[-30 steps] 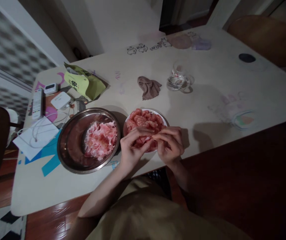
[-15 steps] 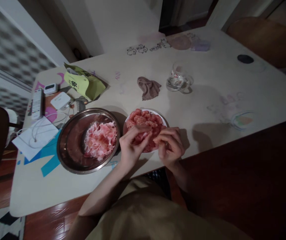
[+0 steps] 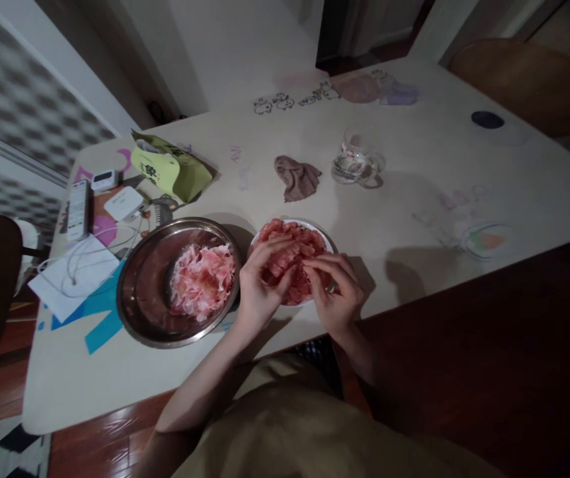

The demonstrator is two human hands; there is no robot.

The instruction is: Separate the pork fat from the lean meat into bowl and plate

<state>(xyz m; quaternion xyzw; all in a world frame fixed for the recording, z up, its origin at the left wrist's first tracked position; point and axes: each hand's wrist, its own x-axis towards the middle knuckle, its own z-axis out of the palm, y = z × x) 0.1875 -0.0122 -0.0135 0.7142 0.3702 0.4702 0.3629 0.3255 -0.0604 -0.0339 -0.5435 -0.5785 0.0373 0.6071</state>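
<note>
Two bare hands meet over a plate of raw meat. The left hand (image 3: 259, 285) is curved, a gap showing between thumb and fingers; the right hand (image 3: 337, 292) is half curled, thumb and fingertips close together. Whether either grips a piece, I cannot tell. The meat chunks (image 3: 304, 242) are heaped directly beneath both hands, on one white plate (image 3: 329, 243). They look soft, wet and slippery, each probably light and easily torn; a pinch by a thick edge, using thumb and fingertips, should hold best. They overlap too much to count.

Just left of the left hand is one metal bowl (image 3: 142, 292) with a single pile of thin meat slices (image 3: 202, 279), likely floppier and more fragile. Beyond the hands on the worktop (image 3: 428, 166) are one brown cloth (image 3: 298, 179) and one glass mug (image 3: 349, 166); farther left, one green bag (image 3: 185, 176) and one remote (image 3: 78, 210).
</note>
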